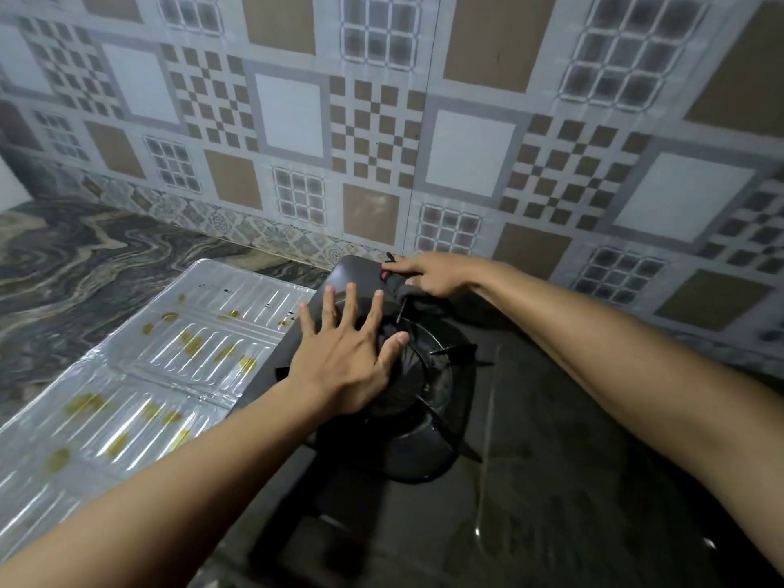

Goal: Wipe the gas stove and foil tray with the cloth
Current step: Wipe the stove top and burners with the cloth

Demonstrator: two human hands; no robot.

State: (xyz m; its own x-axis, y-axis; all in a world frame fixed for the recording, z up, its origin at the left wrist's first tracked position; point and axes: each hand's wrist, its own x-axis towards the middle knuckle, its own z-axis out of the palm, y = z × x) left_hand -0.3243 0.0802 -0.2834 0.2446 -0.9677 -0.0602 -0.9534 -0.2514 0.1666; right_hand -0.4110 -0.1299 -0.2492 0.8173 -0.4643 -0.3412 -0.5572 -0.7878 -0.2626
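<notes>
A black gas stove (530, 439) fills the lower middle and right, with a round burner and pan support (428, 401) on its left half. My left hand (348, 358) lies flat on the burner with fingers spread, holding nothing. My right hand (428, 273) presses a dark grey cloth (399, 286) with a pink spot onto the stove's far left corner. A silver foil tray (140, 375), ribbed and spotted with yellow-brown oil stains, lies flat to the left of the stove, touching its edge.
A marbled dark countertop (85, 256) runs behind and left of the foil tray. A patterned tiled wall (382, 120) rises directly behind the stove, close to my right hand.
</notes>
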